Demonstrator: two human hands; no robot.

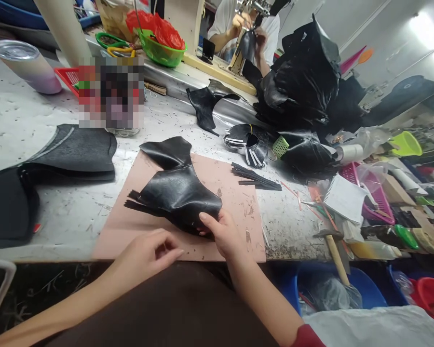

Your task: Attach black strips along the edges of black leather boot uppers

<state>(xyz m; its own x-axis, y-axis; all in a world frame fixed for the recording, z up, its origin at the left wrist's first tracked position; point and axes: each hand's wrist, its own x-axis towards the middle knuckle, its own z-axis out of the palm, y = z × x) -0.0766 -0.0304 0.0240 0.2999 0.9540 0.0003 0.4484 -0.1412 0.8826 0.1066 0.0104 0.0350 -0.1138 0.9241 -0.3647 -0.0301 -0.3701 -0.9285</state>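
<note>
A glossy black leather piece (pixel 181 188) lies over a pinkish board (pixel 235 193) at the table's front edge. Its right corner is pinched between the thumb and fingers of my right hand (pixel 224 231). Just in front of the piece, my left hand (pixel 159 250) is curled with thumb and index fingertips close together; whether anything small is between them is hidden. Thin black strips (pixel 141 205) stick out from under the leather's left side. More black strips (pixel 256 177) lie at the board's upper right corner.
Stacked black leather pieces (pixel 72 152) lie at left, near a tumbler (pixel 29 65). Behind are a green basket (pixel 162 50), a black leather pile (pixel 300 77) and a person's hands (pixel 240 24) at a machine. A hammer (pixel 336 255) and notebook (pixel 345 197) sit right.
</note>
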